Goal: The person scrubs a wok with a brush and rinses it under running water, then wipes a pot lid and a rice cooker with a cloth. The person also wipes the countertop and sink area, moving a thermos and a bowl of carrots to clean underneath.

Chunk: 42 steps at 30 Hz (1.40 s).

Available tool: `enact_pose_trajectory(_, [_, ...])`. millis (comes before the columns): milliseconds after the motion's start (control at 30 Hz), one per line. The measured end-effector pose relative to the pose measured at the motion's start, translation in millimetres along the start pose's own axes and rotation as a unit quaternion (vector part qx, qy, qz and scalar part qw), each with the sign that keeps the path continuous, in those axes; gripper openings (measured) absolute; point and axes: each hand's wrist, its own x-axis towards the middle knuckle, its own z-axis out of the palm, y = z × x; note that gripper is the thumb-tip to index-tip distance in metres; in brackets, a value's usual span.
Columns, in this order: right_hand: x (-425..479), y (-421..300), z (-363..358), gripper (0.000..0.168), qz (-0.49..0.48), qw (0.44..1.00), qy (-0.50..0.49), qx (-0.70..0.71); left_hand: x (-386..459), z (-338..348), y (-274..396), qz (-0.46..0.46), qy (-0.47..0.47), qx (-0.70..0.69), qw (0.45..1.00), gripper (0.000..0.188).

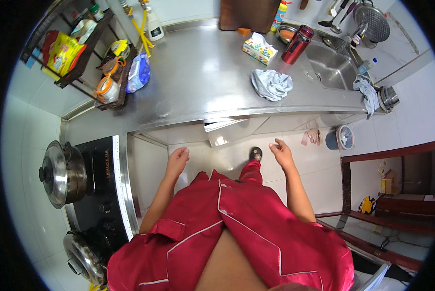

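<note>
My left hand (178, 160) hangs in the air before the counter, its fingers loosely bent and nothing in it. Over the tiled floor to the right, my right hand (282, 154) is also bare, with thumb and fingers a little apart. Ahead of both runs a stainless steel counter (203, 83). A crumpled light-blue cloth (272, 84) lies on it near the front edge. Behind the cloth are a flowered tissue pack (260, 49) and a red vacuum flask (298, 44), which stands left of the sink (334, 65). Neither hand touches any of these.
A glossy panel (228, 132) juts out below the counter edge. At left are a gas stove (97, 203), a lidded pot (63, 174), a second lidded pot (84, 258) and a rack (90, 47) of packets and jars. A waste bin (332, 140) stands on the floor at right.
</note>
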Motion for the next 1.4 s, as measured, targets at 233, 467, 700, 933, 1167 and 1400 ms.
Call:
enact_pose_trajectory(233, [136.9,-57.7,-96.5,0.046,-0.113,0.988,0.055,-0.085,74.3,183.9,119.9,0.175,-0.007,0.123,0.977,0.043])
enact_pose_trajectory(467, [253.4,-103.4,-152.4,0.047,-0.180,0.981,-0.001,-0.069,152.6,336.6,251.7,0.442,0.094,0.425,0.785,0.054])
enact_pose_trajectory(700, [308.2,-145.2,-151.7,0.052,-0.240,0.962,0.111,-0.071,215.5,337.8,214.4,0.283,0.021,0.441,0.851,0.039])
enact_pose_trajectory(933, [321.0,-154.7,-123.1,0.058,-0.208,0.964,-0.156,0.053,188.1,303.6,247.5,0.292,0.050,0.230,0.927,0.025])
enact_pose_trajectory(1167, [285.4,-196.8,-66.5,0.034,-0.010,0.894,-0.387,0.225,143.9,243.0,290.8,0.209,0.118,-0.033,0.970,0.022])
enact_pose_trajectory(1400, [239.9,-287.9,-39.2,0.055,-0.143,0.861,-0.464,0.151,84.8,177.6,299.8,0.207,0.180,-0.192,0.942,0.017])
